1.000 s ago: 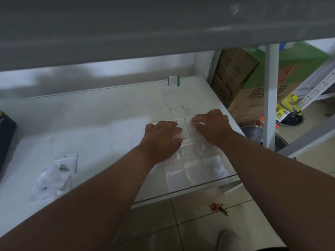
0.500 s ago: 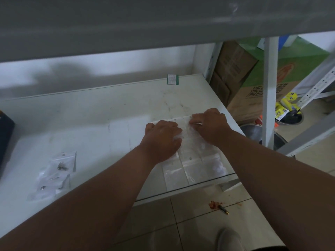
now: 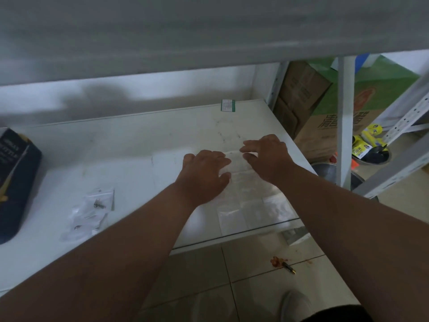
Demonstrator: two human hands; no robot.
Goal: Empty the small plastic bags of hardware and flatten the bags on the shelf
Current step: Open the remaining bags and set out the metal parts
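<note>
both hands lie palm-down on a sheet of emptied clear bags (image 3: 253, 205) laid side by side on the white shelf (image 3: 139, 154). the left hand (image 3: 204, 176) presses flat on the sheet's left side, fingers together and grasping nothing. the right hand (image 3: 269, 156) sits just beside it, a little farther from the body, fingers spread and slightly arched over the far edge of the plastic; it too looks released rather than clenched, holding nothing.

compared with a second ago, the right hand has crept a little farther up the sheet and its fingers have fanned out, while the left hand has barely shifted. the bags nearer the body than the hands lie in the same flat rows as before, running to the shelf's front edge. that reads as the smoothing stroke reaching the far bags, so this batch is probably close to flattened.

well to the left of the left hand, and apart from the sheet, a small pile of bags with hardware (image 3: 90, 212) lies untouched, dark screws visible through the plastic. judging from that, the emptying is not finished. farther left again stands a dark box (image 3: 16, 182), and beyond the right hand a small green-edged label (image 3: 228, 105) sits at the back of the shelf.
</note>
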